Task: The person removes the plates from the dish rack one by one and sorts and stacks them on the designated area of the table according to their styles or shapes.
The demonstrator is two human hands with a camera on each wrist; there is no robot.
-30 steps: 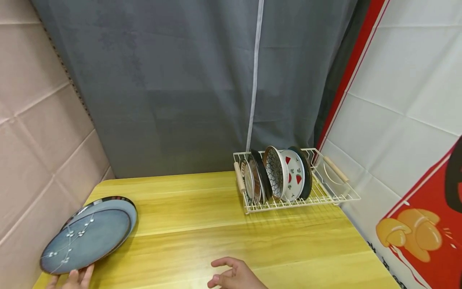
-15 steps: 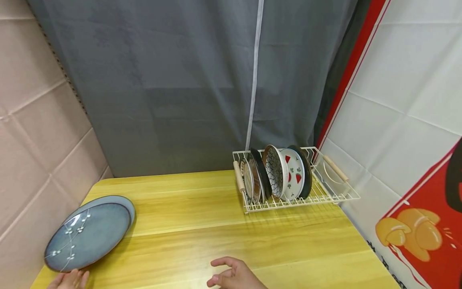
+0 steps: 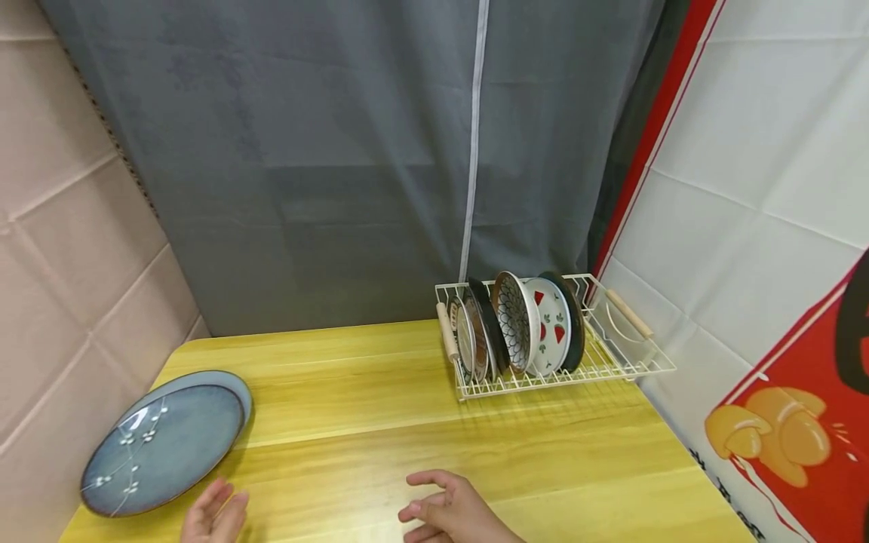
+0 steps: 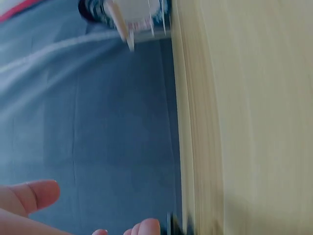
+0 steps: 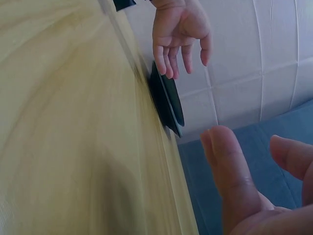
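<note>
At the left of the head view, a blue-grey oval plate (image 3: 166, 445) with a white twig pattern lies on top of another blue plate (image 3: 239, 388), whose rim shows at the back. My left hand (image 3: 213, 513) is just right of the plates' near edge, fingers loosely bent and holding nothing. In the right wrist view that left hand (image 5: 180, 36) hangs with its fingers apart from the plates (image 5: 166, 100). My right hand (image 3: 458, 509) hovers over the near middle of the table, thumb and fingers spread with nothing between them.
A cream wire dish rack (image 3: 543, 385) with wooden handles stands at the back right. Several plates and a bowl (image 3: 514, 320) stand on edge in it. The wooden table (image 3: 353, 407) meets a grey curtain (image 3: 326, 188) behind, with pale walls at both sides.
The upper blue plate has come down onto the other one. My left hand has let go of it and moved right. The right hand has barely moved.
</note>
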